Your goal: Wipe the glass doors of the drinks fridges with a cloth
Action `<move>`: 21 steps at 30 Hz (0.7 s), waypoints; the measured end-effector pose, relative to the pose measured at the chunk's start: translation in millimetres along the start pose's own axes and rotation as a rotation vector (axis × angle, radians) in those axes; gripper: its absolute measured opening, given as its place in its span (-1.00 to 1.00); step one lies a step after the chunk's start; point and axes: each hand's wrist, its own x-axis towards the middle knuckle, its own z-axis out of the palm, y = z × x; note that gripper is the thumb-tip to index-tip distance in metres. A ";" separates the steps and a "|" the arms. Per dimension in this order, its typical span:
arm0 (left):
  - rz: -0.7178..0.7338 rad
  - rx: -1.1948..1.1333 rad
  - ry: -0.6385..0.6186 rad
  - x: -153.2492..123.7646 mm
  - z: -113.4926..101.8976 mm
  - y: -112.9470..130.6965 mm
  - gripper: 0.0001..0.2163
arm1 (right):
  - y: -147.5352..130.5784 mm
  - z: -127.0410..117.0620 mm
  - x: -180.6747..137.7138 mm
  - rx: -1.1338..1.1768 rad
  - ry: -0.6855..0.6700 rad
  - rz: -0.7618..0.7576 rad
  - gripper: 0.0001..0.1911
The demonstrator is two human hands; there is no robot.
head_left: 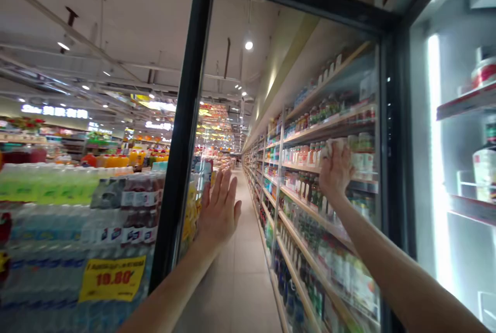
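An open glass cooler door (194, 90) with a black frame stands before me. My left hand (220, 206) is spread flat against the inside of its pane, fingers pointing up, holding nothing. Higher and to the right, my right hand (336, 168) presses a crumpled white cloth (330, 146) to the glass. The cloth shows only at the top of the fingers; the rest is hidden under the hand. Through the pane I see long shelves of bottles and jars (306, 155).
The lit cooler interior (434, 168) with bottles on shelves opens at the right. Stacked packs of bottled drinks (50, 224) with a yellow price sign (112, 279) stand at the left. Beyond the glass, a tiled aisle floor (232, 281) runs into the distance.
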 end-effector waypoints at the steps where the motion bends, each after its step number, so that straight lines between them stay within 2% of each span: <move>1: 0.001 -0.003 0.013 2.9 -0.2 0.6 -0.45 | -4.1 2.8 8.5 -0.002 0.014 0.013 -0.49; 2: 0.010 -0.011 0.028 8.0 -0.2 1.1 -0.45 | -12.0 4.1 10.2 0.009 -0.017 -0.072 -0.50; 5: 0.027 -0.036 0.062 34.1 3.0 1.9 -0.47 | -33.5 1.5 -5.6 0.067 -0.252 -0.565 -0.52; 6: 0.021 -0.037 0.074 44.3 5.1 2.2 -0.47 | -31.1 -0.7 -8.2 0.074 -0.291 -0.630 -0.52; 7: 0.010 -0.035 0.082 53.7 7.4 2.5 -0.46 | -21.6 -3.7 -5.7 0.066 -0.275 -0.589 -0.53; 10: -0.026 -0.019 0.082 71.2 12.4 4.6 -0.45 | 32.4 -15.4 31.4 -0.008 -0.037 -0.151 -0.51; 12: -0.028 -0.014 0.070 73.4 12.6 6.5 -0.45 | 58.4 -19.7 61.7 -0.034 0.041 -0.028 -0.47; 14: -0.031 -0.009 0.073 71.9 10.7 8.0 -0.46 | 53.3 -16.2 76.5 -0.038 0.031 -0.043 -0.47; 16: -0.028 -0.006 0.082 70.0 8.5 8.3 -0.46 | 20.7 -6.7 73.3 -0.027 -0.034 -0.152 -0.50; 17: -0.024 -0.004 0.087 69.5 7.7 8.1 -0.46 | 0.8 -1.6 68.4 -0.013 -0.089 -0.250 -0.53; 19: -0.018 0.001 0.095 69.4 6.9 7.2 -0.46 | -30.7 4.9 62.6 0.043 -0.284 -0.559 -0.52; 20: -0.014 0.004 0.096 69.7 6.8 6.8 -0.46 | -38.5 5.7 64.8 0.054 -0.344 -0.604 -0.52; 21: -0.012 0.008 0.096 69.9 7.0 6.6 -0.46 | -40.7 4.9 70.7 0.050 -0.360 -0.551 -0.51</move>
